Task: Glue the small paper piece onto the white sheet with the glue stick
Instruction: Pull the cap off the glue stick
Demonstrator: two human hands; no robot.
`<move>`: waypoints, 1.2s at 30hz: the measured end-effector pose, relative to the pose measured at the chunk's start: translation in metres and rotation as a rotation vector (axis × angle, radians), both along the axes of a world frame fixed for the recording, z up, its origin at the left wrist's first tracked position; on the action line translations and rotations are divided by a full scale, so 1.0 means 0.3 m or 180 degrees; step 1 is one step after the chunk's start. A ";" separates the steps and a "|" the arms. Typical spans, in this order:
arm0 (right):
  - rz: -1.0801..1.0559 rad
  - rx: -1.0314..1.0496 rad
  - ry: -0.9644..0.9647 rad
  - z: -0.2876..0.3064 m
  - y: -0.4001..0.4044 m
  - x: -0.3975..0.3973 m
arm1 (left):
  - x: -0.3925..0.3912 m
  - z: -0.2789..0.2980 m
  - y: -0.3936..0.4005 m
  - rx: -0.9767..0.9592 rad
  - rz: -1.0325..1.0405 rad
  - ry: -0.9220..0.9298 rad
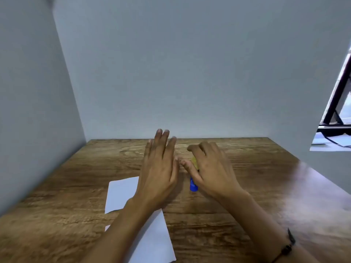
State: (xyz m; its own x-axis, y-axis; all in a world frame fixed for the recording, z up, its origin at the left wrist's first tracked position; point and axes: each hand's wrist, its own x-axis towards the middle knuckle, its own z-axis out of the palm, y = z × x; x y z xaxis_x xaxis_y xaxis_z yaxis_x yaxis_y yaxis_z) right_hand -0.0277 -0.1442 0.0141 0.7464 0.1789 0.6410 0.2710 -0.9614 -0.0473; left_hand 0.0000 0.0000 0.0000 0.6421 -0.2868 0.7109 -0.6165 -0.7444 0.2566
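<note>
A: What lies closest on the brown wood-grain tabletop (237, 215)?

B: A white rectangular paper sheet (121, 194), flat, at the near left. The left forearm crosses over it, so its middle is hidden. A dark thin bracelet (286, 247) sits on the right wrist, at the near right.

A: And the hands?

B: The left hand (161, 168) is spread flat, fingers straight and pointing away, nothing in it. I cannot tell whether it rests on the wood or floats above it. The right hand (210, 168) is curled over a glue stick with a blue base and yellow body (193, 184); its thumb and fingers wrap the yellow part while the blue end sticks out toward the camera, between the two hands, just right of the sheet's far corner.

A: The small paper piece?

B: I cannot make it out; it may be under a hand.

A: Farther back?

B: Plain grey partition walls (190, 73) stand behind and to the left, and at the far right edge a black angled stand (338, 92) shows past the right-hand wall
</note>
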 end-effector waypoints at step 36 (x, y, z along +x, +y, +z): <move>0.1548 0.0710 -0.0047 0.038 -0.005 -0.025 | -0.022 0.026 -0.015 -0.0587 -0.0878 0.0841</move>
State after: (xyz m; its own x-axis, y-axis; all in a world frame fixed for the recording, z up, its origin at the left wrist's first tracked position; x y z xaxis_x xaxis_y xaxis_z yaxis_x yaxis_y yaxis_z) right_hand -0.0353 -0.1459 0.0254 0.6018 0.3602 0.7129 0.6850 -0.6916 -0.2288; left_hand -0.0066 -0.0045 0.0078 0.7262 -0.3568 0.5876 -0.6813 -0.4876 0.5459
